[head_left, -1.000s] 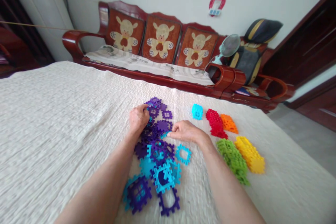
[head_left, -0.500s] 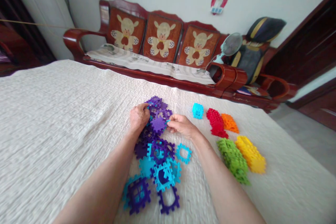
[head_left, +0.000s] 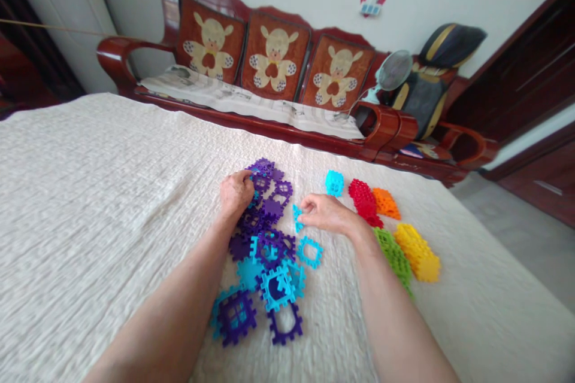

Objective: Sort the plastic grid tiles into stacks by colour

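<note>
My right hand [head_left: 326, 213] pinches a light blue triangular building tile [head_left: 297, 218] with toothed edges, just right of the pile. My left hand [head_left: 237, 192] rests at the pile's upper left, its fingers curled against the purple tiles [head_left: 272, 208]. Whatever its fingertips grip, if anything, is hidden. Purple and light blue toothed tiles overlap below the hands, among them a light blue square frame [head_left: 277, 288] and a dark purple window tile [head_left: 236, 317]. A light blue open frame [head_left: 309, 252] lies apart, below my right hand.
Right of my hands stand a light blue block stack [head_left: 335, 183], red tiles [head_left: 365, 202], orange tiles [head_left: 387, 203], green tiles [head_left: 394, 257] and yellow tiles [head_left: 417, 253]. A wooden sofa [head_left: 251, 122] with bear cushions borders the cloth-covered surface [head_left: 112, 191].
My right hand has drawn the light blue triangular tile out of the pile to the right. My left hand stays at the pile's edge. The view has shifted slightly.
</note>
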`<state>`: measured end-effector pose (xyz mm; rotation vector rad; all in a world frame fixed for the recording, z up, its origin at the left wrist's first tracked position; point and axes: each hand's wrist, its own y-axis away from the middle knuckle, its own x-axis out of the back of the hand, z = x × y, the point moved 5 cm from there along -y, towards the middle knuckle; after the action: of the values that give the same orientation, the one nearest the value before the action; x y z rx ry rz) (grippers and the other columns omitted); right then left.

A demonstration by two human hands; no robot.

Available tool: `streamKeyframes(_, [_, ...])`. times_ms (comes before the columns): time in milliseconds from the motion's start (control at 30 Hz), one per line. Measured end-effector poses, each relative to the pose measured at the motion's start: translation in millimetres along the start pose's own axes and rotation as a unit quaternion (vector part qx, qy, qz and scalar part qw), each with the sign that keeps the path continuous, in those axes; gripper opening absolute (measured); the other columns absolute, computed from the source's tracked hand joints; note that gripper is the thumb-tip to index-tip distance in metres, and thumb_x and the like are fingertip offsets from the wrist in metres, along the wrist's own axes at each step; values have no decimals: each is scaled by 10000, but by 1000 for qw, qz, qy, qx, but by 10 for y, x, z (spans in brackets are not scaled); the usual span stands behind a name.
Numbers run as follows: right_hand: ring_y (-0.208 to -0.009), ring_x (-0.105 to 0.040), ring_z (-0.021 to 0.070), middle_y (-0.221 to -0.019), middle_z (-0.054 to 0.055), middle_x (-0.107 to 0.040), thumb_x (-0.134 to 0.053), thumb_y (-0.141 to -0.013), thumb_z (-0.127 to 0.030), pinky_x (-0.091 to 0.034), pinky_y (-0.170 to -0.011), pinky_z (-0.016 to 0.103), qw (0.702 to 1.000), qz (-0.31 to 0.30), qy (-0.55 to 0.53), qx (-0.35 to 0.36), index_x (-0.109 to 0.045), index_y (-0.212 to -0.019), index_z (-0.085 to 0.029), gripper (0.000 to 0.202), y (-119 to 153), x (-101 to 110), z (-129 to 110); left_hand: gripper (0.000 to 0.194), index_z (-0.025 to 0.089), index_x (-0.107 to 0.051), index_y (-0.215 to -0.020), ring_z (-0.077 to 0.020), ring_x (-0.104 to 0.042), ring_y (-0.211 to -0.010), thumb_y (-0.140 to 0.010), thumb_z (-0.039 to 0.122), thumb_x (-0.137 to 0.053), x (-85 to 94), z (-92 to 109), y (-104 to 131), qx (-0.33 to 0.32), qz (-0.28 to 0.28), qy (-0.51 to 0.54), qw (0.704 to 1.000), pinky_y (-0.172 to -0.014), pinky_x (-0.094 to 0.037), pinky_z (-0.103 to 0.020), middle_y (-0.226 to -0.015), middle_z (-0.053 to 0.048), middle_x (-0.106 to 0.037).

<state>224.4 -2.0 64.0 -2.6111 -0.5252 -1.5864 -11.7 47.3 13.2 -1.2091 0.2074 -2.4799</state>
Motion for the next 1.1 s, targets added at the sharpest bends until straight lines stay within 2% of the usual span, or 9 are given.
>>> streamKeyframes(167, [-917,-608,213,-1010,38,-654,-718,-630,-231,-451,-793,286,989,-81,109,58,-636,-1049,-227,428,498,-100,-241,380,194,-708,-1124,-234,-652,-1051,-843,216,-452,5,-6,-6,8,-2,-2,1000,-967,-466,-325,-1104,-82,-721])
streamKeyframes(300, [-1009,-580,234,-1100,72,-587,-638,-667,-164,-448,-843,309,986,-76,140,48,-618,-1088,-217,424,728,-251,-281,379,193,-715,-1108,-238,-657,-1044,-844,217,-444,-12,-15,-16,-3,3,-3,1000,-969,-468,-332,-1100,-88,-722])
streamKeyframes(400, [-993,-576,226,-1081,76,-557,-620,-701,-200,-446,-860,317,991,-54,107,62,-582,-1180,-219,481,700,-231,-269,381,198,-715,-1113,-238,-659,-1041,-851,225,-439,-21,-22,-16,-8,9,-9,1000,-970,-471,-336,-1090,-86,-725])
streamKeyframes(500, [-932,-573,193,-1049,56,-521,-607,-700,-184,-448,-844,305,994,36,64,78,-542,-1227,-229,533,517,-69,-179,384,203,-713,-1121,-239,-662,-1032,-856,228,-436,-24,-22,-12,-11,12,-12,1000,-964,-477,-339,-1091,-81,-726])
streamKeyframes(600, [-926,-558,186,-1035,62,-515,-595,-667,-116,-448,-815,292,982,176,48,55,-552,-1093,-175,433,305,74,49,386,204,-715,-1113,-246,-661,-1035,-851,215,-432,-18,-17,-11,-11,12,-14,1000,-957,-483,-347,-1092,-77,-725])
streamKeyframes(667, [-906,-557,181,-1000,56,-540,-569,-693,-98,-445,-811,294,974,219,52,25,-537,-1020,-172,337,210,68,234,386,203,-716,-1111,-250,-660,-1038,-846,212,-434,-17,-16,-12,-11,11,-15,1000,-955,-484,-349,-1091,-76,-726])
streamKeyframes(833, [-907,-571,190,-1060,82,-561,-587,-705,-107,-447,-812,305,982,160,88,-42,-538,-1008,-170,312,177,-54,524,382,203,-713,-1118,-248,-657,-1044,-850,221,-442,-30,-28,-19,-10,8,-16,1000,-963,-478,-346,-1096,-78,-725])
streamKeyframes(967, [-1062,-554,214,-1173,101,-546,-588,-706,-100,-433,-890,310,984,140,105,-33,-554,-1037,-167,339,198,-36,492,374,202,-714,-1113,-242,-659,-1037,-857,233,-443,-33,-28,-15,-9,10,-17,1000,-965,-474,-339,-1096,-79,-725])
streamKeyframes(1100, [-1092,-569,214,-1190,91,-594,-567,-716,-70,-423,-918,308,989,99,108,-22,-555,-1122,-179,420,135,-53,420,378,206,-713,-1114,-244,-663,-1030,-856,233,-437,-23,-17,-7,-10,12,-17,1000,-959,-478,-344,-1079,-80,-729])
